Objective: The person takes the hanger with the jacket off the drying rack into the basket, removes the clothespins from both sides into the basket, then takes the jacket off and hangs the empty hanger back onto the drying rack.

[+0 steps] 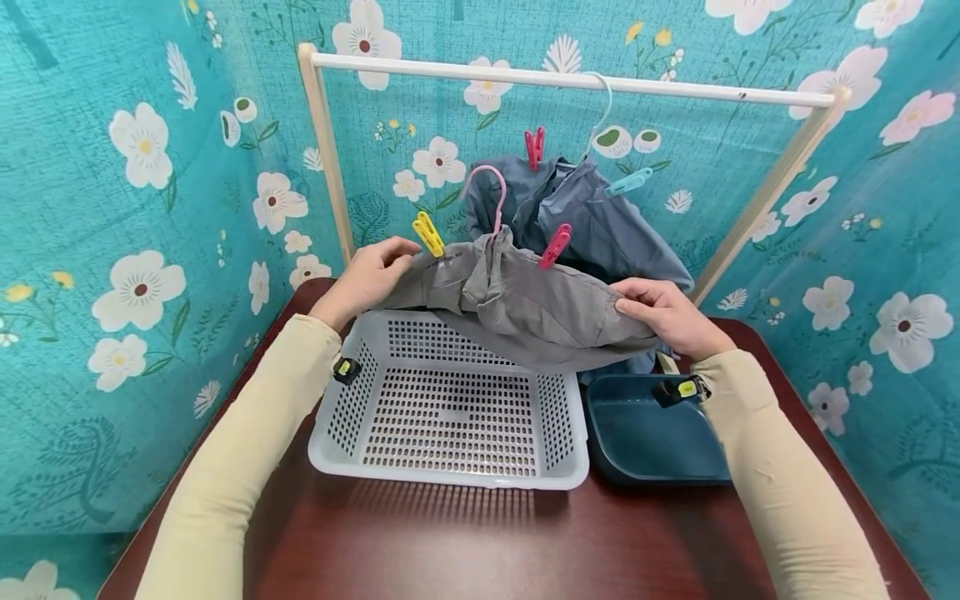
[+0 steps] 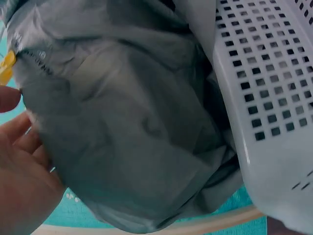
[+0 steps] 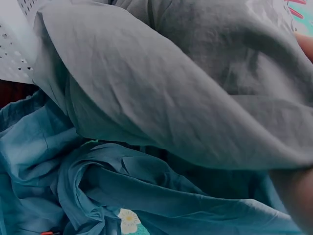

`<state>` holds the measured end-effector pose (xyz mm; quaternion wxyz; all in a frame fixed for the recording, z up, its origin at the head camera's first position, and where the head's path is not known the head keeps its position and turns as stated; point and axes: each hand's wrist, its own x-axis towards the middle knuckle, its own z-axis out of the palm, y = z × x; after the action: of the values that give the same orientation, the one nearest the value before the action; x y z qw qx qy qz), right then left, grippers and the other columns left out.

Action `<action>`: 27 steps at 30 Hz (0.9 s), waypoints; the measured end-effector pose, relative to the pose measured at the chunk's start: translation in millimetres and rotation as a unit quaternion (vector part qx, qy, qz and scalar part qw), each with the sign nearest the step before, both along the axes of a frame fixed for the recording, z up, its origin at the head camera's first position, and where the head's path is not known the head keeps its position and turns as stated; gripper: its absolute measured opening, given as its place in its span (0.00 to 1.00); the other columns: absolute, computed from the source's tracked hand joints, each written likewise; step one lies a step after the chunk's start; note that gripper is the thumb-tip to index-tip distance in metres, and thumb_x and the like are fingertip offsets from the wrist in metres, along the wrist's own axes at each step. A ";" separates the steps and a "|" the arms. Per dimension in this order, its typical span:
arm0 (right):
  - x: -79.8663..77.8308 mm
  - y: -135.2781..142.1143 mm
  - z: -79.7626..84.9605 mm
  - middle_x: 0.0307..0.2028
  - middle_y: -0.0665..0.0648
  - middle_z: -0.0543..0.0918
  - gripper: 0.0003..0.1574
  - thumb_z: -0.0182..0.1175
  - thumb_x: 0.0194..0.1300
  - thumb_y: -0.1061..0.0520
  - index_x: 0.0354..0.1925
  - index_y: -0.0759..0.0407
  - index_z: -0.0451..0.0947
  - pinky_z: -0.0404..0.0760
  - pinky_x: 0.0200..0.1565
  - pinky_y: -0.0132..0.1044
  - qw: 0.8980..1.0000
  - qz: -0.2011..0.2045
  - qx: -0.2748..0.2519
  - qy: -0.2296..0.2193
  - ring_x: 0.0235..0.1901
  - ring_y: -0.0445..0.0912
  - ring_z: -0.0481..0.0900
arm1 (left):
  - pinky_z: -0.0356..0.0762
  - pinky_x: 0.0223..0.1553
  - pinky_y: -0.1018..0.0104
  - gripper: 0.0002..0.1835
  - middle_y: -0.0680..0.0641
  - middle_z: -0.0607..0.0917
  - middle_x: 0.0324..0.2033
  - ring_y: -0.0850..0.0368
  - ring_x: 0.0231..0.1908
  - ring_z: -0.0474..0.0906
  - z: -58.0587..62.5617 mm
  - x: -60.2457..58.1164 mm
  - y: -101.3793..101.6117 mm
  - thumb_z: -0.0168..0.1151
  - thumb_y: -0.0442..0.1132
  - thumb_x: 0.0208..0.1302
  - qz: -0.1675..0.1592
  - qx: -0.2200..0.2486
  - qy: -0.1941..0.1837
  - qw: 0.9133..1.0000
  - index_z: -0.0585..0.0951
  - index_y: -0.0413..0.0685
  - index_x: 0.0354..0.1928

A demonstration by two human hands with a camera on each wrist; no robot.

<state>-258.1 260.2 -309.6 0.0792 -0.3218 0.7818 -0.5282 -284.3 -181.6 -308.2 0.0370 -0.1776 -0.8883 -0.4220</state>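
Observation:
A grey garment hangs on a pink hanger, spread between both hands above a white basket. A yellow clothespin and a red clothespin are clipped along its top edge. My left hand holds its left end beside the yellow clothespin; in the left wrist view the thumb and fingers are at the cloth's edge. At the other end, my right hand grips the cloth, thumb on the near side and fingers partly hidden. In the right wrist view the cloth covers most of that hand.
Behind, a blue garment hangs by a light-blue hanger from the rack's white bar, with red and light-blue clothespins on it. The white perforated basket and a dark blue bin stand on the brown table.

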 end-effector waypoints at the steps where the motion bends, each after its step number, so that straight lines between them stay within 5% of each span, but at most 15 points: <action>1: -0.4 0.9 -0.8 0.45 0.52 0.79 0.17 0.49 0.73 0.61 0.55 0.65 0.75 0.75 0.39 0.31 1.000 0.000 -0.002 -0.001 0.41 0.43 0.75 | 0.71 0.46 0.53 0.18 0.47 0.78 0.52 0.52 0.48 0.74 -1.0 0.2 1.8 0.45 0.47 0.74 -0.006 0.000 -0.001 1.000 0.74 0.52 0.59; 10: -3.5 6.2 -6.9 0.43 0.53 0.79 0.17 0.50 0.72 0.60 0.55 0.65 0.75 0.74 0.37 0.32 1.000 -0.017 0.013 -0.007 0.39 0.44 0.74 | 0.65 0.30 0.59 0.13 0.46 0.75 0.29 0.50 0.27 0.67 -9.5 3.4 6.6 0.50 0.46 0.72 -0.041 0.023 0.017 0.999 0.80 0.50 0.49; 19: -2.8 1.1 -0.1 0.38 0.57 0.79 0.16 0.51 0.72 0.59 0.55 0.62 0.76 0.70 0.32 0.35 0.992 -0.053 0.103 0.040 0.31 0.45 0.71 | 0.64 0.30 0.60 0.13 0.45 0.71 0.27 0.51 0.26 0.65 -13.4 9.7 8.0 0.48 0.43 0.73 -0.035 0.053 0.005 0.998 0.77 0.45 0.51; 27: -0.4 -9.8 5.8 0.36 0.55 0.79 0.14 0.52 0.72 0.57 0.52 0.55 0.78 0.70 0.33 0.37 0.973 -0.094 0.192 0.091 0.31 0.46 0.72 | 0.64 0.32 0.58 0.17 0.42 0.76 0.34 0.51 0.30 0.66 -16.5 13.0 10.9 0.47 0.42 0.74 -0.030 0.046 -0.012 0.998 0.75 0.41 0.57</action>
<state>-258.5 250.5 -303.8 0.0185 -0.2719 0.8994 -0.3417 -271.3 -170.7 -324.6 0.0220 -0.1972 -0.8626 -0.4654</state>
